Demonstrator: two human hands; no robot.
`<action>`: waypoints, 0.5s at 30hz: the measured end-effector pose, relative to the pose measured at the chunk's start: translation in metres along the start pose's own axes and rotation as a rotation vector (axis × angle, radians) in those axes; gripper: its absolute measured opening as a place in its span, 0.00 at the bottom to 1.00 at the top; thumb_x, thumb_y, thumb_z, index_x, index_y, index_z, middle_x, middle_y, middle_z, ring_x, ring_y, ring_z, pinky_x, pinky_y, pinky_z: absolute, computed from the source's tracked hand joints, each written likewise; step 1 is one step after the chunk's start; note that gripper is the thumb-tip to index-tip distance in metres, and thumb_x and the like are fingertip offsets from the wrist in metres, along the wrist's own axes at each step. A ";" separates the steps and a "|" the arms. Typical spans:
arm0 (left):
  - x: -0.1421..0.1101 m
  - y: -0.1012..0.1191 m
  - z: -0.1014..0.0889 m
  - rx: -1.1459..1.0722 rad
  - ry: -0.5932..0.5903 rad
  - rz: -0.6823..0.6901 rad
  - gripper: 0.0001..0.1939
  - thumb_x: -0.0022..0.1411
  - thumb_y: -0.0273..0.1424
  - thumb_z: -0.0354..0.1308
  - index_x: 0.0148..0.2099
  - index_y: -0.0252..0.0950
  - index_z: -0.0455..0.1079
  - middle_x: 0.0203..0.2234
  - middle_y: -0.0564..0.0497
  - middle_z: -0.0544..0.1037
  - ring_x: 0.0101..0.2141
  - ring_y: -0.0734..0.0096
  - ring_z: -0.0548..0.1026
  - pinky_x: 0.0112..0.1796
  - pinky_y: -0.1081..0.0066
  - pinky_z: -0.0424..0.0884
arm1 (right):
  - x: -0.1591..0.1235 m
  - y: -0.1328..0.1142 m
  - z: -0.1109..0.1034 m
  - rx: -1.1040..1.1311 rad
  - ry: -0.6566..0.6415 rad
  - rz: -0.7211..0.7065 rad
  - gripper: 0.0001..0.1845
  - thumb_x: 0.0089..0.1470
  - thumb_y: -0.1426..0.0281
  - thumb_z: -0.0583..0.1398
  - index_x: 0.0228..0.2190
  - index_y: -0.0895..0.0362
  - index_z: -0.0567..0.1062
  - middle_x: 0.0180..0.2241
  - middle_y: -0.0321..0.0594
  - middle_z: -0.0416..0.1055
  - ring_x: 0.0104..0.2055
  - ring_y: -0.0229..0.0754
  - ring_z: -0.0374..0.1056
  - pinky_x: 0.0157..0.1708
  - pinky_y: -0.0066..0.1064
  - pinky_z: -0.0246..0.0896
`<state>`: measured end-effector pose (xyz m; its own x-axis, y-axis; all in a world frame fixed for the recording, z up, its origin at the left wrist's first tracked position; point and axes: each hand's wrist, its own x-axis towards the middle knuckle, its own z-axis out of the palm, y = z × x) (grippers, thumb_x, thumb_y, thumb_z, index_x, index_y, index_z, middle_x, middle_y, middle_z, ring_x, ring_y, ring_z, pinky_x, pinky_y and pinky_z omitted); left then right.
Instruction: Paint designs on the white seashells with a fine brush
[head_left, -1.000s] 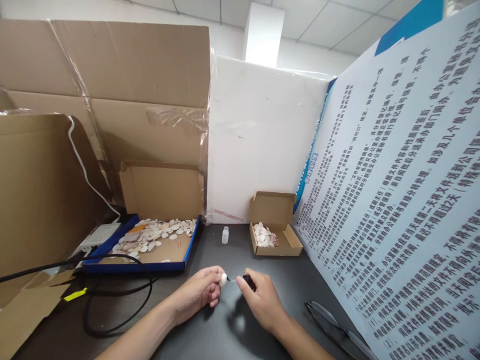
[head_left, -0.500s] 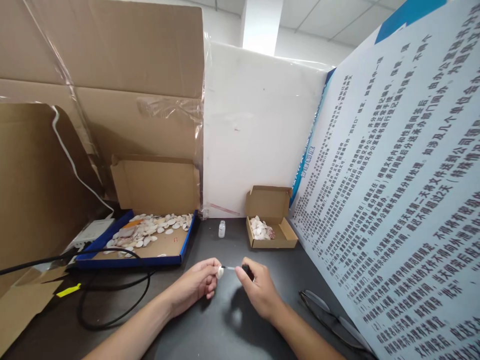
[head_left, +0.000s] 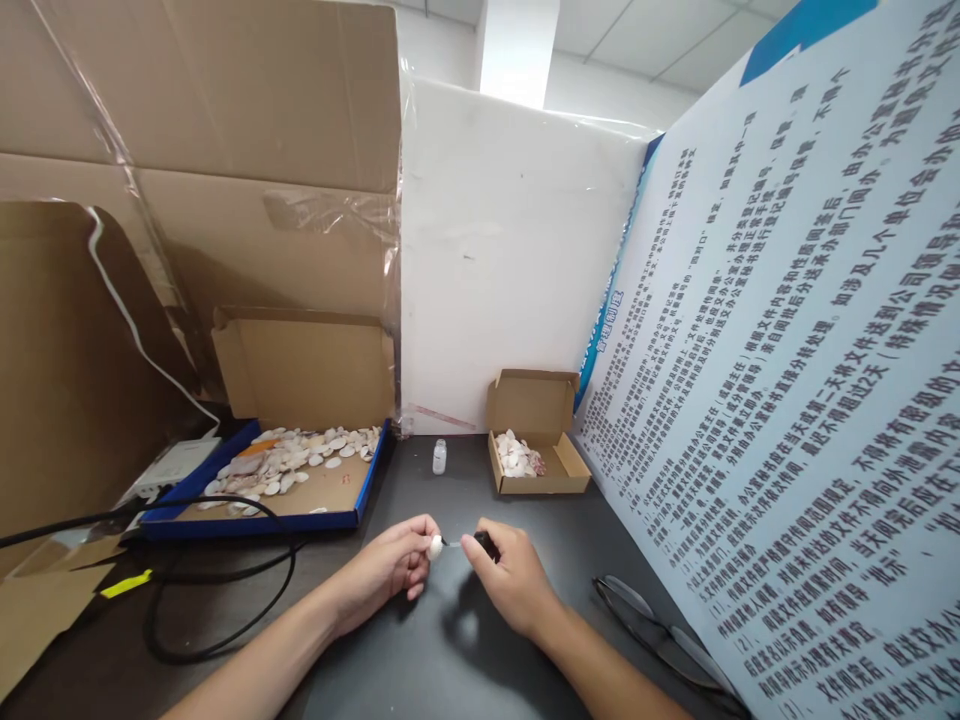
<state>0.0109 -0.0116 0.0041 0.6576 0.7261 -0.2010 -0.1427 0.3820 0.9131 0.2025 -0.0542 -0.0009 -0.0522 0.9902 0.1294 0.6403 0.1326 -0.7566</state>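
Note:
My left hand (head_left: 401, 560) pinches a small white seashell (head_left: 435, 547) over the dark table. In my right hand (head_left: 510, 570) is a bottle-cap brush (head_left: 489, 545) with a black cap and a thin clear stem. Its dark tip points left and lies at or very near the shell; whether it touches, I cannot tell. Beyond both hands a small clear glass bottle (head_left: 439, 458) with a pale label stands upright, with no cap on it.
On the left sits a blue-edged cardboard tray (head_left: 360, 500) of loose shells; a small open cardboard box (head_left: 540, 486) on the right holds more. A black cable (head_left: 289, 575) loops at left. Folded glasses (head_left: 660, 640) lie at right beside a printed panel (head_left: 825, 400).
The view has shifted slightly, moving everything a little left. My right hand and the brush have come slightly closer to the shell. Both grips stay the same.

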 end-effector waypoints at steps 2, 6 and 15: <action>0.000 0.001 0.000 -0.004 -0.003 -0.002 0.12 0.54 0.35 0.59 0.34 0.34 0.60 0.23 0.56 0.60 0.21 0.81 0.55 0.22 0.77 0.56 | 0.000 0.000 -0.001 0.000 0.021 0.010 0.32 0.57 0.50 0.48 0.23 0.69 0.62 0.23 0.37 0.57 0.26 0.20 0.44 0.28 0.16 0.34; 0.001 0.001 0.000 -0.017 -0.013 -0.004 0.13 0.53 0.35 0.59 0.34 0.34 0.59 0.22 0.57 0.59 0.21 0.81 0.54 0.21 0.77 0.55 | -0.001 0.000 -0.002 0.041 -0.008 -0.052 0.33 0.58 0.48 0.47 0.25 0.68 0.63 0.24 0.36 0.58 0.27 0.20 0.47 0.28 0.14 0.38; 0.002 -0.001 -0.001 -0.006 -0.037 -0.004 0.12 0.53 0.35 0.59 0.32 0.34 0.59 0.21 0.57 0.58 0.20 0.81 0.52 0.21 0.77 0.54 | 0.000 0.000 0.000 0.034 -0.022 -0.037 0.32 0.57 0.49 0.48 0.24 0.69 0.63 0.24 0.36 0.58 0.27 0.19 0.46 0.28 0.14 0.36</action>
<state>0.0115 -0.0100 0.0026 0.6854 0.7026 -0.1913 -0.1446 0.3888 0.9099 0.2027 -0.0545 -0.0005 -0.0924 0.9853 0.1435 0.6115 0.1699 -0.7728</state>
